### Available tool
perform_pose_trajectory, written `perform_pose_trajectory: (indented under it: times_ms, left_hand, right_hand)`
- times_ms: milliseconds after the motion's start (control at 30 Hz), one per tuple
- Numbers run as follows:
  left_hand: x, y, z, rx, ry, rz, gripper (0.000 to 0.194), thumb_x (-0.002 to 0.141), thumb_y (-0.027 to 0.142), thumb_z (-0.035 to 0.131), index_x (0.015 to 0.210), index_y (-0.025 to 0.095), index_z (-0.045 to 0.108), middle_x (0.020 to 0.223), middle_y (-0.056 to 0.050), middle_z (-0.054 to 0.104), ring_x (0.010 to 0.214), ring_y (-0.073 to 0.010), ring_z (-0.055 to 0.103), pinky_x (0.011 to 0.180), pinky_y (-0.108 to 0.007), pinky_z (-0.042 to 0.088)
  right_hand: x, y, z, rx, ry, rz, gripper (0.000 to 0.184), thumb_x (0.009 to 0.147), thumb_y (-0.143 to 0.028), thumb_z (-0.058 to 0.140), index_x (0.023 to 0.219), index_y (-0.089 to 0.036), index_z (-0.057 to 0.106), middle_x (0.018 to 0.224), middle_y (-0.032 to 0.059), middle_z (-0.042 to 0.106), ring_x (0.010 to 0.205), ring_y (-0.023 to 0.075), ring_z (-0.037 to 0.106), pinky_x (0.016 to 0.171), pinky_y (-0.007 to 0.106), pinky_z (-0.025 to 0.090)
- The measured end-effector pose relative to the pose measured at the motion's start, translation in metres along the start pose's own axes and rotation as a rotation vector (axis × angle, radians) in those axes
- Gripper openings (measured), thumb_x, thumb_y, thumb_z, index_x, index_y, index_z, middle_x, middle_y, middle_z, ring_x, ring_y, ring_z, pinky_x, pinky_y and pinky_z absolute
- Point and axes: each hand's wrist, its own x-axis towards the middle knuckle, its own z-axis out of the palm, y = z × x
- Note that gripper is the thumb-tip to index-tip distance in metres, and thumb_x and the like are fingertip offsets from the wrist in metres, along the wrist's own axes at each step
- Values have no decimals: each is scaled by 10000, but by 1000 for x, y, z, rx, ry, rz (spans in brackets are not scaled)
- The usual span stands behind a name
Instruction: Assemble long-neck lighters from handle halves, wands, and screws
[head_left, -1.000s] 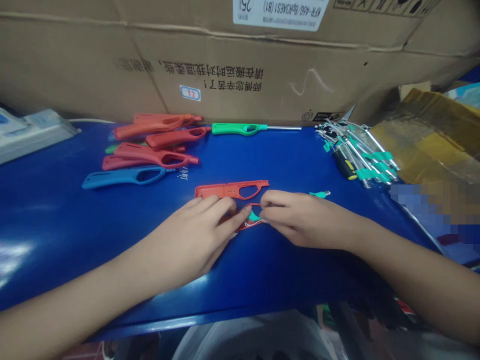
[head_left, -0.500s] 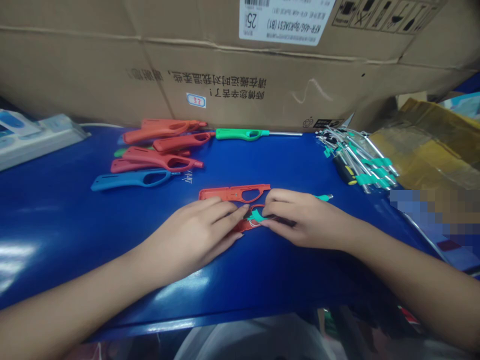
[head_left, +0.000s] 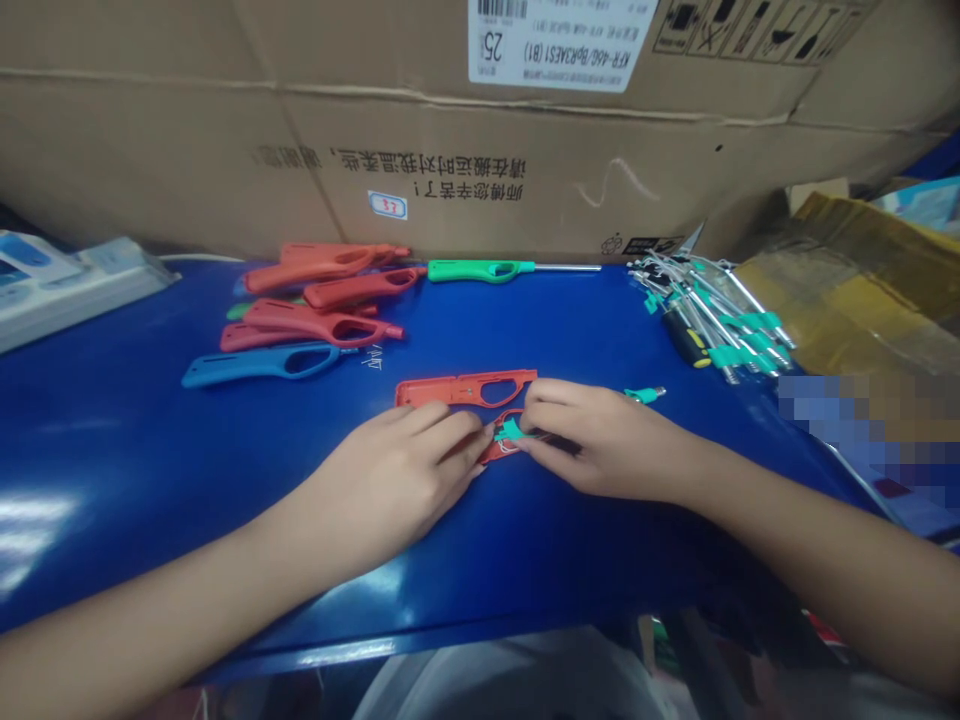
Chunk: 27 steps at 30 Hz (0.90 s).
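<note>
My left hand is closed around a red lighter shell half, and its palm hides most of that piece. Beside it, my right hand pinches at the shell's front end, around a turquoise trigger piece with thin white wires. What exactly the right fingertips grip is partly hidden. Just beyond both hands lies another orange-red shell half, its hollow inside facing up. A turquoise-and-metal rod end shows past my right hand's knuckles.
Red and blue lighter bodies are heaped at the back left, near a green long-nosed lighter. Metal rods with turquoise parts and a black-yellow screwdriver lie back right. A large cardboard box walls the rear; a white power strip is left.
The fingers of my left hand have drawn in and curled more over the shell half. My right hand stays at the trigger piece. The whole view has shifted slightly.
</note>
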Motion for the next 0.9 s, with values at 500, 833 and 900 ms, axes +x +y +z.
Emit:
perform_pose_trajectory:
  times_ms: [500, 833, 900]
  left_hand:
    - [-3, -7, 0, -195, 61, -56, 269, 1045, 257, 527, 1198, 130, 708, 1079, -98, 723, 948, -249, 690, 818, -411, 611]
    - [-2, -3, 3, -50, 7, -1, 266, 1053, 243, 499, 1160, 150, 724, 1105, -98, 723, 997, -264, 684, 832, -419, 612]
    - [-3, -3, 3, -45, 13, -1, 266, 1053, 241, 498, 1150, 144, 725, 1110, -100, 722, 996, -264, 682, 835, -419, 611]
  right_hand:
    - [-6, 1, -7, -129, -78, -73, 349, 1055, -309, 480, 1347, -183, 622, 1223, 115, 654, 1012, 230, 675, 815, 360, 564]
    - [-3, -9, -3, -389, -120, -202, 401, 1083, -300, 380, 1265, -78, 661, 1023, 102, 666, 826, 226, 673, 686, 362, 542]
    - [-3, -8, -2, -375, -117, -205, 401, 1081, -286, 379, 1269, -72, 661, 1006, 99, 662, 809, 223, 668, 676, 362, 542]
